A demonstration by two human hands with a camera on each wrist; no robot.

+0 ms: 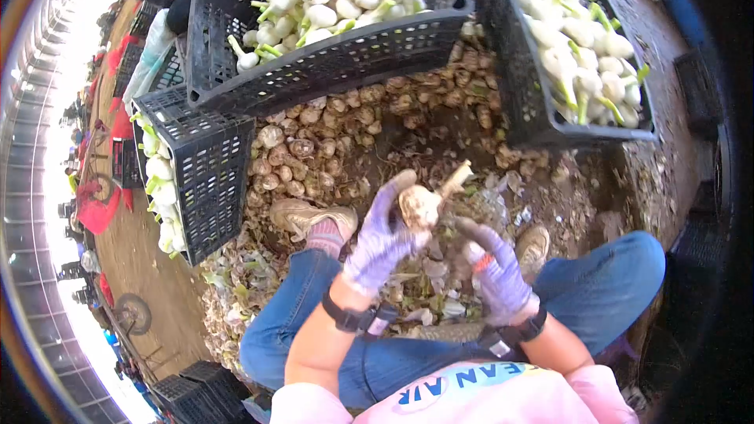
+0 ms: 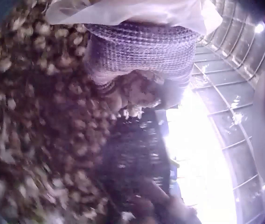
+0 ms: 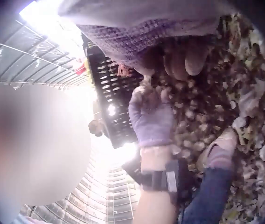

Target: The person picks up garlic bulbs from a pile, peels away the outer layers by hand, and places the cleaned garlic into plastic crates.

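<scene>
In the head view my left hand (image 1: 385, 235), in a purple knit glove, grips a soil-stained garlic bulb (image 1: 420, 208) whose trimmed stem points up and to the right. The left wrist view shows the same garlic bulb (image 2: 139, 91) between thumb and fingers. Just right of it is my right hand (image 1: 501, 275), gloved alike, with a red band (image 1: 483, 262) round the thumb. Its dark-tipped fingers and thumb stand apart, loosely bent towards the bulb. From the right wrist, those fingers (image 3: 177, 63) hang close over the left hand (image 3: 150, 123).
Uncleaned garlic bulbs (image 1: 302, 157) lie heaped on the ground ahead, amid loose peelings (image 1: 251, 275). Black crates of white garlic stand at front (image 1: 330, 59), right (image 1: 510, 71) and left (image 1: 208, 180). My shoes (image 1: 302, 218) and bent knees flank the hands.
</scene>
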